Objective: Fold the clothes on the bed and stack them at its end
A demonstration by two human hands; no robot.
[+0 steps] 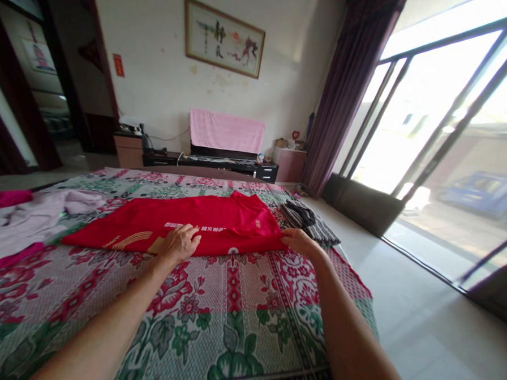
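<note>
A red T-shirt [201,213] with white lettering and gold stripes lies folded lengthwise on the patterned cloth [231,291], its collar end to the right. My left hand [180,243] rests palm down on its near part, over the lettering, with the fingers laid on the fabric and slightly bent. At the right end, my right hand [299,241] pinches the shirt's near corner between thumb and fingers. Just beyond that hand is a dark striped folded garment [315,224].
Pale and bright pink clothes [18,223] lie loosely at the left. A pink towel [226,131] covers the upper part of something on the low black cabinet [265,172] by the wall. Purple curtains [337,98] hang beside large glass doors on the right.
</note>
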